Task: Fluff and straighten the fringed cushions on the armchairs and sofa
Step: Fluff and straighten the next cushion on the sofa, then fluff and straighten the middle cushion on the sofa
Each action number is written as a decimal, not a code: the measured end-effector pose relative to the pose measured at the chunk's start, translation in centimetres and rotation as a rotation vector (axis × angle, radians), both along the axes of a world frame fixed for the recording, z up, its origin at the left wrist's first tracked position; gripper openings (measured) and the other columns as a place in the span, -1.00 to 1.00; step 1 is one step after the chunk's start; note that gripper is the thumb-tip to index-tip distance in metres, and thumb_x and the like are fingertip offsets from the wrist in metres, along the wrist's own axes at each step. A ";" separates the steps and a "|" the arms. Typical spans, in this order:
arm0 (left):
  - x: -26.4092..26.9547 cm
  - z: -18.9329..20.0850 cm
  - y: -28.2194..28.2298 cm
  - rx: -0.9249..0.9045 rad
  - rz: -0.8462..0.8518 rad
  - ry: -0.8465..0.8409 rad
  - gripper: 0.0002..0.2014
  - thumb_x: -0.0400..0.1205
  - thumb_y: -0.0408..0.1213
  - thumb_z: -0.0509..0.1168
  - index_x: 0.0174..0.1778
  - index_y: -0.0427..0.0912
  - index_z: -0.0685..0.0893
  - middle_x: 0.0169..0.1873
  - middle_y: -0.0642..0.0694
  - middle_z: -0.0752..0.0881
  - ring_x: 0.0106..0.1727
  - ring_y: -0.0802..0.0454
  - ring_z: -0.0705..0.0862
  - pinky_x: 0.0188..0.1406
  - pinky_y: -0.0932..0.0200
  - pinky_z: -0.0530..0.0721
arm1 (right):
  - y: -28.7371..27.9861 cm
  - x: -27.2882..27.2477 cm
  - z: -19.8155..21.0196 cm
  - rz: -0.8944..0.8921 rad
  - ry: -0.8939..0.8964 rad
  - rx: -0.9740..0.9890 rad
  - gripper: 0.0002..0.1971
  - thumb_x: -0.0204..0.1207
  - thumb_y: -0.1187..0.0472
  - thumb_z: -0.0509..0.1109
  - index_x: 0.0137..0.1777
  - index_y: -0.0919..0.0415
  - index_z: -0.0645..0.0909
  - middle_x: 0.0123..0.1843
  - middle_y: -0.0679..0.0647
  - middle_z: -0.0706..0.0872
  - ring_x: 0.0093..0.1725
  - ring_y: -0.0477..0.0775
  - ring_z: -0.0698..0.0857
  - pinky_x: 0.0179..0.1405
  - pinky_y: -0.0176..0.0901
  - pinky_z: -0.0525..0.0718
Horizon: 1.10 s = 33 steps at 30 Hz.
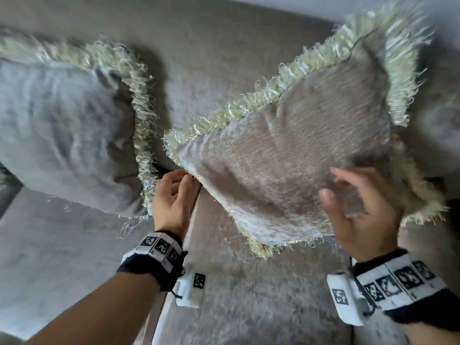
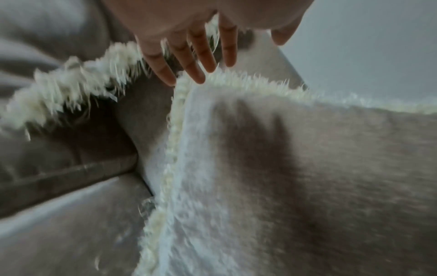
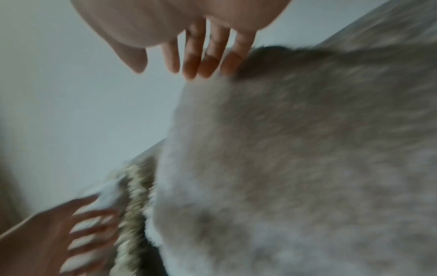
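- The beige fringed cushion point(image 1: 286, 155) stands tilted on one corner on the sofa seat point(image 1: 249, 300). Its diagonal runs from the low corner near you up to the top corner at the far right, against the sofa backrest point(image 1: 199, 46).
- Your left hand point(image 1: 171, 197) is at the cushion's left corner, fingers straight and slightly spread. In the left wrist view the fingertips point(image 2: 197, 76) touch the cream fringe point(image 2: 248, 80) there, without closing round it.
- Your right hand point(image 1: 358, 207) is at the cushion's lower right side, fingers loosely extended. In the right wrist view the fingertips point(image 3: 212, 69) rest against the fabric. Motion blur hides whether the thumb presses in.
- A second fringed cushion point(image 1: 62, 135), greyer, leans on the sofa's left side. Its fringed right edge runs roughly top to bottom, just beside your left hand.
- Both wrists carry marker-printed bands point(image 1: 159, 255).
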<state>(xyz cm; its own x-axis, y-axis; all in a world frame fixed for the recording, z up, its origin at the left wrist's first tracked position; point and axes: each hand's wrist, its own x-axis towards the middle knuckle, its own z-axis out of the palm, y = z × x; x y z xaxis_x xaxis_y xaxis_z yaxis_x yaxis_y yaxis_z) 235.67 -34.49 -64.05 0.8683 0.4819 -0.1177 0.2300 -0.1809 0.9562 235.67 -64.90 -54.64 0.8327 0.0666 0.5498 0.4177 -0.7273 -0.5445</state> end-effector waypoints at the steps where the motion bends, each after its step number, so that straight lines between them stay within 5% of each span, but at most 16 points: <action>1: -0.4 1.4 1.4 0.061 -0.035 0.021 -0.59 0.56 0.13 0.28 0.17 -0.05 0.71 0.15 -0.17 0.76 -0.05 0.51 0.67 -0.07 0.54 0.59 | 1.9 -0.2 0.4 0.058 0.043 0.002 -0.66 0.55 0.09 0.44 0.12 0.39 0.77 -0.08 0.12 0.70 -0.09 0.16 0.70 -0.02 -0.11 0.64; 4: -1.2 4.9 5.9 0.353 -0.206 0.099 -0.59 0.60 0.21 0.26 0.20 0.05 0.72 0.15 0.00 0.74 0.07 0.21 0.73 0.12 0.10 0.74 | 7.8 0.1 1.1 0.192 0.190 -0.044 -0.64 0.56 -0.01 0.43 0.15 0.27 0.78 -0.15 0.01 0.70 -0.15 0.07 0.70 -0.12 0.02 0.69; 10: -2.0 9.9 16.1 0.718 -0.494 0.303 -0.62 0.68 0.12 0.30 0.33 0.03 0.68 0.29 -0.01 0.66 0.15 0.00 0.70 0.15 0.00 0.68 | 21.9 2.1 2.6 0.356 0.588 -0.330 -0.49 0.55 -0.28 0.27 0.30 0.04 0.67 -0.05 -0.06 0.71 -0.05 0.06 0.70 -0.01 0.06 0.70; 14: -2.6 11.2 24.5 0.782 -0.535 0.431 -0.61 0.68 0.14 0.28 0.37 0.08 0.64 0.35 -0.01 0.65 0.26 -0.06 0.68 0.25 -0.05 0.65 | 31.5 2.7 2.9 0.423 0.686 -0.606 -0.50 0.60 -0.29 0.27 0.37 0.02 0.61 0.10 0.03 0.77 0.10 0.13 0.72 0.06 0.06 0.70; 20: -3.8 12.3 37.0 0.846 -0.648 0.441 -0.60 0.68 0.12 0.30 0.40 0.08 0.62 0.42 -0.02 0.60 0.33 -0.06 0.65 0.31 -0.07 0.62 | 43.2 1.4 3.8 0.337 0.803 -0.753 -0.61 0.62 -0.18 0.28 0.21 0.09 0.63 0.11 0.09 0.77 0.12 0.19 0.75 0.04 0.03 0.73; 26: -3.9 13.3 46.4 0.920 -0.781 0.467 -0.56 0.68 0.14 0.28 0.47 0.13 0.55 0.48 0.00 0.55 0.45 -0.05 0.56 0.46 -0.08 0.54 | 50.7 1.1 5.2 0.260 0.856 -0.809 -0.58 0.65 -0.11 0.27 0.43 0.06 0.56 0.21 0.10 0.78 0.15 0.19 0.76 0.00 -0.07 0.70; 33: -1.8 12.4 50.4 0.900 -0.748 0.417 -0.51 0.67 0.18 0.27 0.51 0.14 0.51 0.43 0.00 0.59 0.37 -0.06 0.63 0.28 -0.09 0.64 | 53.2 1.7 3.0 0.172 0.828 -0.649 -0.46 0.65 -0.21 0.24 0.56 0.01 0.47 0.27 0.04 0.74 0.14 0.10 0.75 0.10 0.04 0.75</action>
<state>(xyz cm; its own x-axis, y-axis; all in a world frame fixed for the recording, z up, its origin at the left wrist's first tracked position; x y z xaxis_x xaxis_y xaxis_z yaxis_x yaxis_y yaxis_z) 233.89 15.86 -51.69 0.9403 -0.0629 -0.3346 0.0441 -0.9520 0.3029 237.35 -11.68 -51.61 0.8823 0.2956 -0.3662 0.2194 -0.9468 -0.2355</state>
